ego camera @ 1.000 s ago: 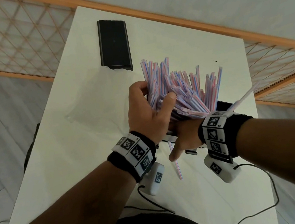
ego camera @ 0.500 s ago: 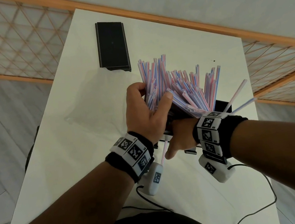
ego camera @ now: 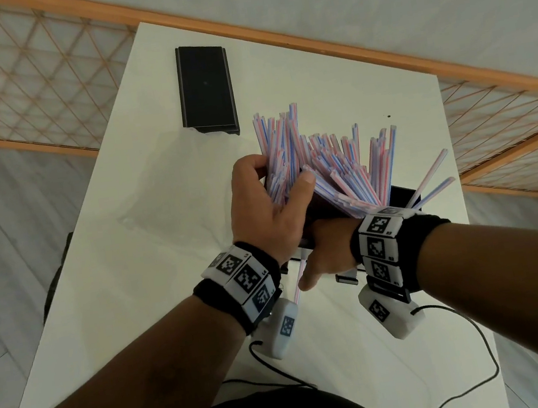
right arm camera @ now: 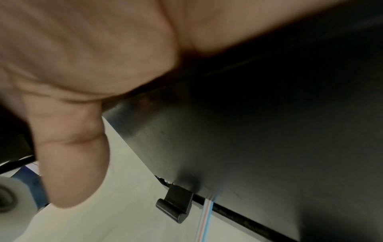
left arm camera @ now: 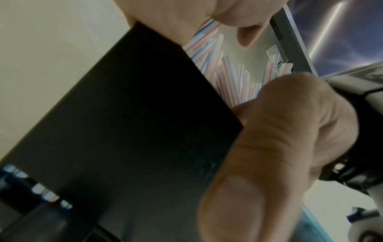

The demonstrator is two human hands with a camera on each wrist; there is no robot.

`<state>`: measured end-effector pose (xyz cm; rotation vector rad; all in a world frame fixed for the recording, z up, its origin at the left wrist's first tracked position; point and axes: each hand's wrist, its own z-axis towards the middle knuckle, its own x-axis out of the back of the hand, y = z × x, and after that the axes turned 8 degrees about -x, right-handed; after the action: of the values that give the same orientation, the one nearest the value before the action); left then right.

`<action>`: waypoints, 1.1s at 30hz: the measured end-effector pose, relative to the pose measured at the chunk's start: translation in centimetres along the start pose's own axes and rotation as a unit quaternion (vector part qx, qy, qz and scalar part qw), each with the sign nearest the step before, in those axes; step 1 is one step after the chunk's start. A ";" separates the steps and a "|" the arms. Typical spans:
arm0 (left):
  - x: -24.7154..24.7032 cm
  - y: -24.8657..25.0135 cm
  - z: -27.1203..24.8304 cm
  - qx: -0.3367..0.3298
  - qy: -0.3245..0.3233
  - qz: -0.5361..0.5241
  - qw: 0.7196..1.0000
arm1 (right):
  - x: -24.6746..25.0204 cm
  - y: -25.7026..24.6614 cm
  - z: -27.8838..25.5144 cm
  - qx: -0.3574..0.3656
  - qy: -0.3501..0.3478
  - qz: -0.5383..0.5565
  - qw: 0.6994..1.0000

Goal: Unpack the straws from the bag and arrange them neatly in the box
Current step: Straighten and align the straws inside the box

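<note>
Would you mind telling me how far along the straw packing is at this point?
Done: the straws are out of the bag and standing in the black box. In hand: the left hand grips the bunch while the right hand holds the box. Left: they splay unevenly, and one straw hangs below the box.

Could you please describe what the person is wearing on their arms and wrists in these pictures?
Both forearms are bare, with no sleeves. The left hand and right hand each have a black wristband ringed by white blocks printed with black square markers. A white camera pod bearing another marker hangs under each wrist, and a thin black cable trails from each pod.
</note>
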<state>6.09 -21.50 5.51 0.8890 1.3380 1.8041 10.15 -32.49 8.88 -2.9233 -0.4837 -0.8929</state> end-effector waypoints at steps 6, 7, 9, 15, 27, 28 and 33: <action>0.0 0.0 0.1 0.000 -0.001 0.001 1.000 | -0.3 -0.3 0.5 0.005 -0.005 0.008 1.000; 0.0 0.0 0.1 -0.002 0.000 0.003 1.000 | -0.3 -0.3 0.5 0.004 -0.007 0.008 1.000; 0.0 0.0 0.1 -0.001 0.001 0.004 1.000 | -0.3 -0.1 0.4 0.001 -0.009 0.008 1.000; 0.0 -0.1 0.1 0.008 -0.004 0.014 1.000 | -0.5 0.1 0.3 0.016 0.012 0.025 0.999; 0.0 0.1 -0.1 0.007 -0.012 0.022 1.000 | 0.0 0.4 1.1 0.011 -0.084 0.078 0.993; 0.0 0.1 -0.1 0.008 -0.012 0.022 1.000 | 0.0 0.5 1.3 0.007 -0.090 0.076 0.993; -0.1 0.4 0.0 0.016 -0.016 0.020 1.000 | -0.5 0.8 1.8 0.033 -0.071 0.084 0.993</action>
<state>6.11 -21.61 5.85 0.9628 1.3415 1.7959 10.93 -33.14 7.15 -2.9267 -0.2625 -0.6388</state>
